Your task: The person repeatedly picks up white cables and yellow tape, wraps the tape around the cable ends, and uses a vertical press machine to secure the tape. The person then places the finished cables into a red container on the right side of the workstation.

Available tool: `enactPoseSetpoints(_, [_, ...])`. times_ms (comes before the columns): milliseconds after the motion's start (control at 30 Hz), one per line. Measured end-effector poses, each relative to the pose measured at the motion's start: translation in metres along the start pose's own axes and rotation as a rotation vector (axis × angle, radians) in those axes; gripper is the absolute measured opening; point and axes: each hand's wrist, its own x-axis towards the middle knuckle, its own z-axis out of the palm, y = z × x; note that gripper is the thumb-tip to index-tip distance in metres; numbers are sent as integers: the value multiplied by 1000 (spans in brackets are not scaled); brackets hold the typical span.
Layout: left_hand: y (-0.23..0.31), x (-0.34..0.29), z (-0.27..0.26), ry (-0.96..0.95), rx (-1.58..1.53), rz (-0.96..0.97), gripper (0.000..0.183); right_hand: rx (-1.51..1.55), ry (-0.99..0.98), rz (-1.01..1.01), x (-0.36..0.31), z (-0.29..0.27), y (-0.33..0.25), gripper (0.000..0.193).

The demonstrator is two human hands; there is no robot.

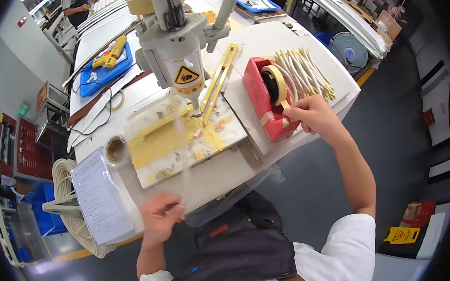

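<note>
Here, at far left, a coil of pale cord point(64, 185) hangs beside a sheet point(101, 196) at the bench point(214, 179) edge. A blue tray point(90, 88) bears a yellow glue gun point(112, 56). The left hand point(162, 214) hovers near the bench edge, fingers curled – whether it grips the blurred pale streak above it, I cannot tell. The press point(181, 47) stands over a yellow-taped plate point(151, 167). Right of that, the red dispenser point(257, 92) holds the tape point(282, 86); the right hand point(314, 117) pinches its loose end – just beside the white cords point(303, 69).
</note>
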Motion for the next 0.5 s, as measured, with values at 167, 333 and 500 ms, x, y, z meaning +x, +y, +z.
enactPoseSetpoints(167, [0, 7, 42, -102, 422, 156, 11, 433, -58, 66, -5, 1, 9, 32])
enactPoseSetpoints(333, [5, 12, 58, -133, 350, 71, 15, 752, 21, -92, -31, 16, 31, 30])
enactPoseSetpoints(500, [7, 22, 61, -180, 289, -1, 17, 674, 148, -300, -46, 43, 56, 25])
